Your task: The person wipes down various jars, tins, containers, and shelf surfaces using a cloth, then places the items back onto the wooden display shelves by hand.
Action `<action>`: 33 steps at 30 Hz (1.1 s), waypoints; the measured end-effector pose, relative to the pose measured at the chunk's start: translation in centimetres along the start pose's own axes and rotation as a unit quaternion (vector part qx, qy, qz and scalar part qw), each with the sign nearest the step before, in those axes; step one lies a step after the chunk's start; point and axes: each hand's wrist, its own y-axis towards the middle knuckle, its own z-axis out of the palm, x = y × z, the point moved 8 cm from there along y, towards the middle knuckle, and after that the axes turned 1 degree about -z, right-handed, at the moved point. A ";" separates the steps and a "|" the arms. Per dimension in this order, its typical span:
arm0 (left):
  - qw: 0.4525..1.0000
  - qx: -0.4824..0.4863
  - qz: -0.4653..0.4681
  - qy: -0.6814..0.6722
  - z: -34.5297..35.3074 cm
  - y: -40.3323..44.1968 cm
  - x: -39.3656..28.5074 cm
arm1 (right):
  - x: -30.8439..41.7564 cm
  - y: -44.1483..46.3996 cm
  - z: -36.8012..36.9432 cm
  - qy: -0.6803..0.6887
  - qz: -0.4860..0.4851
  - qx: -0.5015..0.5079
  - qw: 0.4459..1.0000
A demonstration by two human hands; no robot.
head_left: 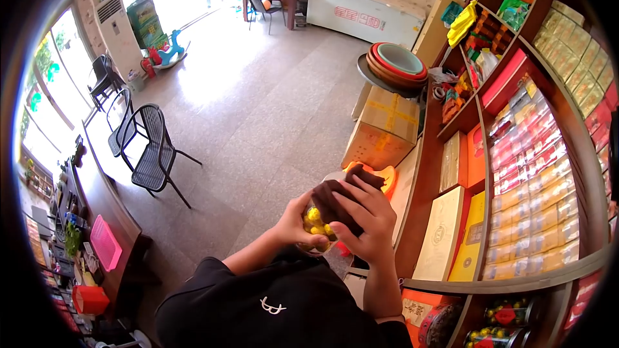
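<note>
A clear jar [314, 222] with yellow items inside is held in front of the chest, close to the black shirt. My left hand [295, 222] is wrapped round its left side. A dark brown cloth [335, 203] covers the jar's upper part, and my right hand [366, 216] presses the cloth against it from the right. Part of the cloth sticks out beyond the right fingers. The jar's top is hidden under the cloth.
Shelves [480, 106] with packed goods and boxes line the right side. A cardboard box [387, 122] and stacked basins [396, 64] stand ahead. Black chairs [155, 148] and a long table [106, 219] with a pink basket [105, 243] are at the left.
</note>
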 end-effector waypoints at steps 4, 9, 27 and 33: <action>1.000 0.011 0.013 0.016 -0.4 0.2 -0.9 | 0.5 1.6 1.0 0.063 -0.025 0.100 0.993; 0.995 0.093 -0.025 0.016 -0.2 0.3 -2.0 | -0.2 2.0 1.3 0.158 -0.055 0.172 0.971; 0.960 0.042 -0.046 -0.272 6.3 4.8 0.3 | -4.3 -12.7 0.5 0.113 0.133 -0.207 0.963; 0.963 0.105 -0.052 -0.242 13.2 7.2 0.4 | -2.6 -16.9 -3.1 -0.120 0.163 -0.300 0.932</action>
